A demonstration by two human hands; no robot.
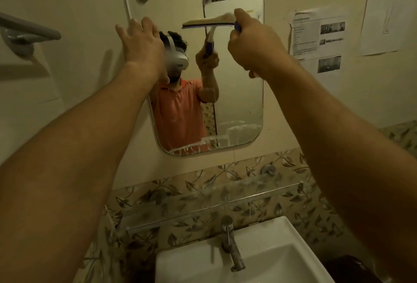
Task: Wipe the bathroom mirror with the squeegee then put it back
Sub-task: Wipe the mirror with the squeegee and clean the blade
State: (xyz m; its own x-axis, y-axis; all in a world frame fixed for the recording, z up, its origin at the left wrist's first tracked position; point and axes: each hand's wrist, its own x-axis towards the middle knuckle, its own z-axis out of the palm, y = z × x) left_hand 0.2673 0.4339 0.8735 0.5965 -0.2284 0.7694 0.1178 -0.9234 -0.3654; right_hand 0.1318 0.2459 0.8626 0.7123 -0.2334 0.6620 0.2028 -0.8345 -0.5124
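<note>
A rounded wall mirror (pixel 239 102) hangs above the sink, with foam streaks along its bottom edge and near the top right. My right hand (pixel 250 43) grips the purple handle of the squeegee (pixel 208 23), whose blade lies level against the upper right part of the glass. My left hand (pixel 141 43) rests with relaxed fingers on the mirror's upper left edge, holding nothing. The squeegee handle is mostly hidden inside my fist.
A glass shelf (pixel 203 206) on metal brackets runs below the mirror. Under it stand a white sink (pixel 266 258) and a chrome tap (pixel 230 242). A grey towel rail (pixel 27 32) juts out at the left. Papers (pixel 318 38) are stuck on the right wall.
</note>
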